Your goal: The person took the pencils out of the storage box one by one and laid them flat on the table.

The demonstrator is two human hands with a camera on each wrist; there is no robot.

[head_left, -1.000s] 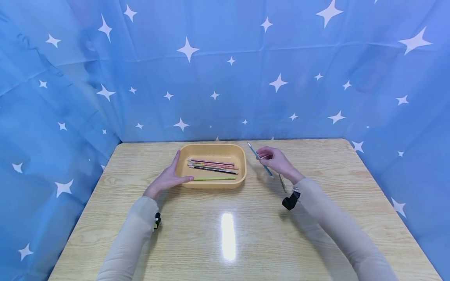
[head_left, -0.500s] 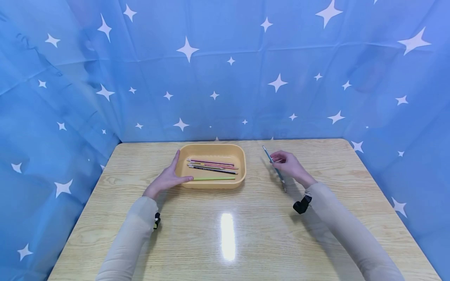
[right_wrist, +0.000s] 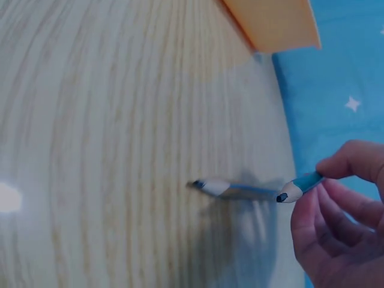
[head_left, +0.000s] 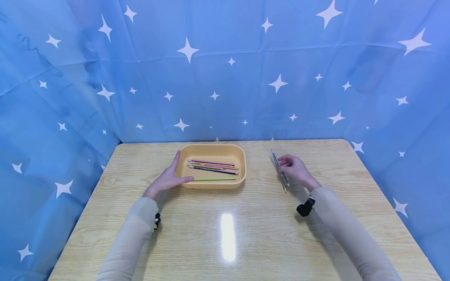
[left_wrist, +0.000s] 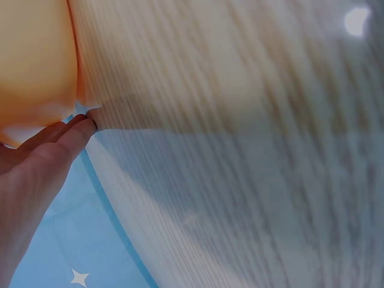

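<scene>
Spread around the left end of a yellow tray (head_left: 211,186), my left hand (head_left: 166,179) lays its thumb over the near rim. Its fingers reach along the outer left side, and in the left wrist view they touch the tray's wall. My right hand (head_left: 297,170) pinches a teal-blue pencil (right_wrist: 309,181) between thumb and fingers, sharpened tip toward the wrist camera. Close beneath it, a second pencil (right_wrist: 215,187) lies on the table, partly hidden by the held one in the head view. Several pencils (head_left: 214,167) lie in the tray, with a green pencil (head_left: 214,179) along its near side.
The wooden table (head_left: 197,242) carries the tray near its back edge, close to a blue star-patterned curtain (head_left: 225,78). A bright light reflection (head_left: 228,236) shows on the tabletop. Wrist cameras (head_left: 305,207) are strapped on both sleeves.
My right hand has moved right and toward the person, carrying the blue pencil from near the tray to beside the loose pencil. My left hand and the tray have stayed put.
</scene>
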